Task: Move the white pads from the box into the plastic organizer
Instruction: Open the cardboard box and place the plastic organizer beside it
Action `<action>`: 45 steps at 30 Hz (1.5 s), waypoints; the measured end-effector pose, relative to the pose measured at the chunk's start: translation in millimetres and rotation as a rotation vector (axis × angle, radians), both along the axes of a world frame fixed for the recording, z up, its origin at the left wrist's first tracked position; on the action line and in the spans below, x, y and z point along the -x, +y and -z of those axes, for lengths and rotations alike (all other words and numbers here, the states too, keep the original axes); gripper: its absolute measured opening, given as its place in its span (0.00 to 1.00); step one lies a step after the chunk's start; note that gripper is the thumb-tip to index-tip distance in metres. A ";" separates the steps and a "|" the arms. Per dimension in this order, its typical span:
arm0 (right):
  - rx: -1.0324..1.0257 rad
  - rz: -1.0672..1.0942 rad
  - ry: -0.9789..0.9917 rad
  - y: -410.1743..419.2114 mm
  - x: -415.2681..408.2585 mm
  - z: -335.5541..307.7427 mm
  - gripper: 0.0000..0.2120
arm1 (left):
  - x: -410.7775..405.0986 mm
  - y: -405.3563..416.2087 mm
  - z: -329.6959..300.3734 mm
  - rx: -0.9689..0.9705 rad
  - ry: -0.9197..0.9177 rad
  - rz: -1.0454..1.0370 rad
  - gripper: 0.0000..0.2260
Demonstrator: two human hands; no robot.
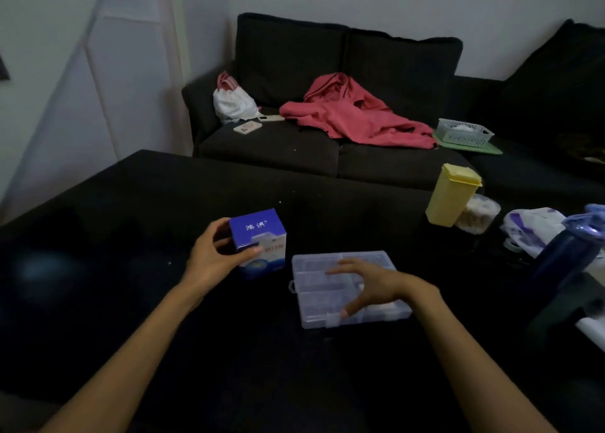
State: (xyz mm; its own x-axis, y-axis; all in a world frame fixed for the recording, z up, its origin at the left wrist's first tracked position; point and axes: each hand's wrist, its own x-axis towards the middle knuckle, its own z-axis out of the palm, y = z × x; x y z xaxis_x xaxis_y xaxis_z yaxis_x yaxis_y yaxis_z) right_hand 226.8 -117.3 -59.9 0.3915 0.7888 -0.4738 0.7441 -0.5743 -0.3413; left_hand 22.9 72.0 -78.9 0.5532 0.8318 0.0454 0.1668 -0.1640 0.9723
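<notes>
Both bare forearms come in from the bottom edge, left one from about 7 o'clock, right one from about 5 o'clock, both angling up toward the middle. Left hand (214,255) is curled around the side of the box (258,241), thumb lying across the near face and fingers wrapped round the far left side, so it's got a proper grip. Right hand (370,285) is palm down with fingers spread and relaxed, pointing toward 9 o'clock, sitting over the lid of the plastic organizer (347,288); thumb reaches down to its near edge. Can't tell if the fingers actually touch the lid.
</notes>
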 end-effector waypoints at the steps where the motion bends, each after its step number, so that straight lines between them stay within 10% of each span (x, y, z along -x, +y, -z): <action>1: 0.011 0.010 0.001 2.1 -0.1 -0.7 0.38 | 12.0 -2.8 0.7 0.015 0.008 0.009 0.34; 5: -0.019 0.013 -0.079 17.8 13.1 -9.9 0.39 | 44.1 -20.4 10.5 0.013 0.065 0.009 0.33; 11: -0.598 -0.223 0.185 30.8 95.9 -19.2 0.27 | 57.2 -32.6 12.2 0.046 0.084 0.236 0.30; 24: -0.752 -0.323 -0.231 27.7 103.0 -13.1 0.09 | 57.4 -27.6 8.1 0.028 0.180 0.298 0.43; 33: -0.672 -0.018 0.524 34.2 94.2 -12.1 0.05 | 53.7 -26.5 -0.5 0.083 0.080 0.326 0.26; 37: -0.700 0.039 0.551 36.7 95.3 -6.2 0.13 | 55.4 -22.1 0.3 0.020 0.088 0.361 0.20; 45: -0.623 0.312 0.715 41.7 95.4 5.1 0.09 | 48.3 -47.9 -7.4 -0.434 0.418 0.239 0.46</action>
State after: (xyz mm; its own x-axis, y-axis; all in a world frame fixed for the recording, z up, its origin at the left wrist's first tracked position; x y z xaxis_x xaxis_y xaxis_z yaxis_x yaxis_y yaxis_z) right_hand 131.5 -75.7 -65.0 0.4077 0.8872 -0.2159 0.0928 -0.2755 -0.9568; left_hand -25.4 24.1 -71.5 0.7647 0.6380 0.0905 0.4272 -0.6072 0.6699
